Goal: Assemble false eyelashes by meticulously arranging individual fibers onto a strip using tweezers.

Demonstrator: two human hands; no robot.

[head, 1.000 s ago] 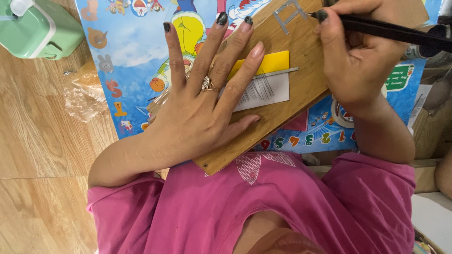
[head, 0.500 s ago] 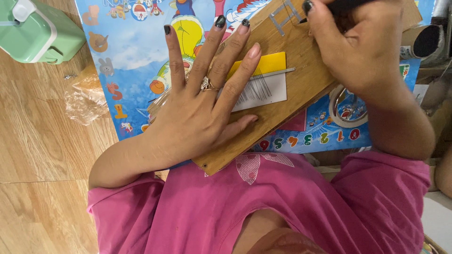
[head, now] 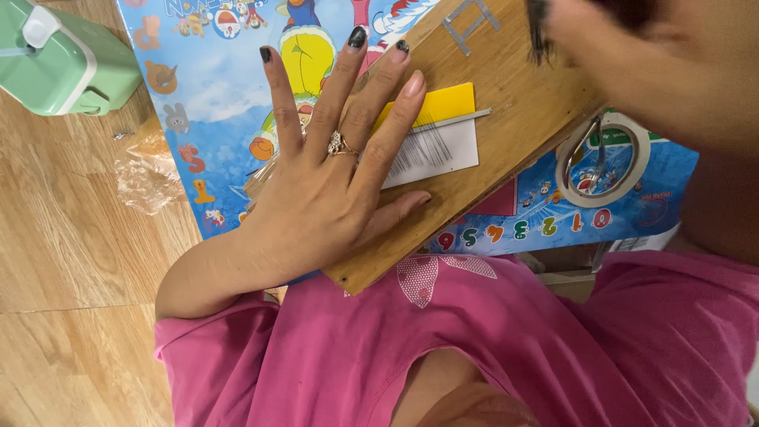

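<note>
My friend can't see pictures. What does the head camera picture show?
A left hand with a ring lies flat, fingers spread, on a wooden board, touching a yellow-and-white card. The right hand is blurred at the top edge. Under the board is a colourful cartoon poster; a green box sits on the wooden floor.

Two hands show: the left hand (head: pixel 324 198) and the right hand (head: pixel 632 63). One wooden board (head: pixel 506 150) lies there, carrying one yellow card (head: pixel 439 103) and one white label (head: pixel 435 154). There is one ring (head: pixel 338 144), one blue cartoon mat (head: pixel 213 87), one tape roll (head: pixel 601 158), one green box (head: pixel 67 63) and one crumpled plastic wrapper (head: pixel 146 174).
</note>
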